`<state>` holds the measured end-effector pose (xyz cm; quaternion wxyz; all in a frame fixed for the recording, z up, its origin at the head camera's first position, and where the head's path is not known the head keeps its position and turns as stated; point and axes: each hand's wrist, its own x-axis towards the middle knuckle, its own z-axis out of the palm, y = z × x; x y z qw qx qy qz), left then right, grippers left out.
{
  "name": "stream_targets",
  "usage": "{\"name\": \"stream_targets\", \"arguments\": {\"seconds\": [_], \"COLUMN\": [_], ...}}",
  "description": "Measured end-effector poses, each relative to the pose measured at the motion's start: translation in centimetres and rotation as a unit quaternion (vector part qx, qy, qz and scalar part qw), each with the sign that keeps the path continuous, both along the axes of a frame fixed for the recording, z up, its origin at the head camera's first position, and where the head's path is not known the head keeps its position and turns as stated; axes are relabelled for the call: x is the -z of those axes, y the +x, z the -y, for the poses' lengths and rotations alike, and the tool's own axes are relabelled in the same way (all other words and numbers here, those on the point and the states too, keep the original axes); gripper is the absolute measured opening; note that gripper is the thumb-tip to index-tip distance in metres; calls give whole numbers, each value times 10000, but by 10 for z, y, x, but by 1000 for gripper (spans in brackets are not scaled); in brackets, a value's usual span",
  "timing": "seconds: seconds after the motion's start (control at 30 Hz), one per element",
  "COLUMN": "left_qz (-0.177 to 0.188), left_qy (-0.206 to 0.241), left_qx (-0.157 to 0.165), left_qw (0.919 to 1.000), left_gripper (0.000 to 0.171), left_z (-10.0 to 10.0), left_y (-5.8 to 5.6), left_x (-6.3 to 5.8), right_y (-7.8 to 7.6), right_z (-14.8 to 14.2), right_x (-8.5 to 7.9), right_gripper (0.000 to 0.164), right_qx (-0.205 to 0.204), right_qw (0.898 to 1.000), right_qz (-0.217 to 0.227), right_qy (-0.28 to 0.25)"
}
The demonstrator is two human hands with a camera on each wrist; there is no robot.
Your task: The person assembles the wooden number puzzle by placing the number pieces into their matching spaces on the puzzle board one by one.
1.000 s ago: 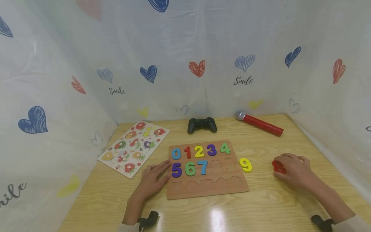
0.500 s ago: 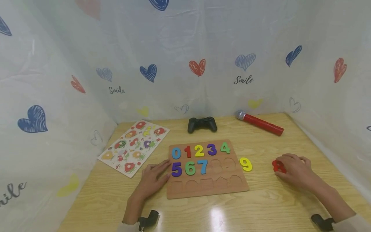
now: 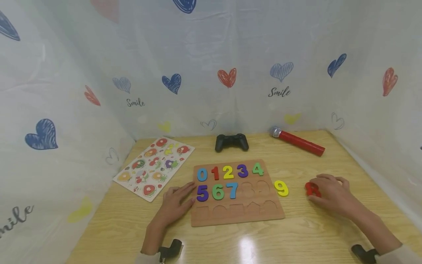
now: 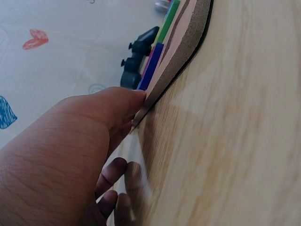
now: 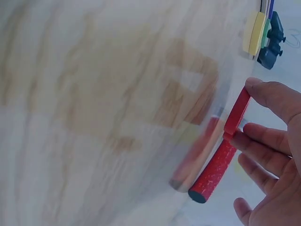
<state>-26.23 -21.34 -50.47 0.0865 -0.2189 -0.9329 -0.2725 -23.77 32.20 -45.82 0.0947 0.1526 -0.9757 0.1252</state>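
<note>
On the right side of the table my right hand [image 3: 333, 194] pinches a red wooden number 8 [image 3: 310, 188] between thumb and fingertips. The right wrist view shows the red 8 [image 5: 237, 112] edge-on, lifted off the table. My left hand [image 3: 174, 205] lies beside the wooden number puzzle board [image 3: 237, 219], its extended fingers and thumb touching the left edge. In the left wrist view the board's edge [image 4: 188, 44] meets the thumb. Numbers 0 to 7 sit on the board in two rows; outlined recesses show after the 7. A yellow number 9 [image 3: 285, 190] lies just right of the board.
A fruit puzzle board [image 3: 130, 190] lies at the left back. Behind the number board is a black game controller [image 3: 232, 141], with a red toy microphone [image 3: 301, 143] to its right. A curtain printed with hearts [image 3: 227, 110] surrounds the table's back and sides.
My right hand has moved slightly left with the red 8, towards the yellow 9. The left hand stays at the board's edge. The head view has shifted a little.
</note>
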Motion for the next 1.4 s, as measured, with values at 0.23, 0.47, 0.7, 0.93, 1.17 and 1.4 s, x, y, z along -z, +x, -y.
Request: {"name": "stream_targets", "arguments": {"seconds": [0.23,0.47,0.7,0.93,1.17,1.4], "left_qz": [-12,45,-91,-141,-50,35], "left_qy": [-11,-6,27,84,-11,-33], "left_qx": [34,20,58,58,16,-21], "left_qw": [10000,10000,9999,9998,10000,10000], "left_gripper": [51,51,49,49,50,51], "left_z": [0,0,-1,-1,-1,0], "left_y": [-1,0,0,1,1,0], "left_x": [1,2,2,1,0,0], "right_y": [-2,-4,-7,-8,-11,-13], "right_z": [8,17,28,36,46,56], "right_x": [1,-1,-5,-8,-10,-12], "right_gripper": [44,45,44,45,46,45], "right_qx": [-76,-213,-309,-446,-561,-665], "right_qw": [10000,9997,9995,9990,9984,9977], "right_qz": [-24,-104,-74,-79,-64,-64], "right_qy": [59,-8,36,18,-32,-61]}}
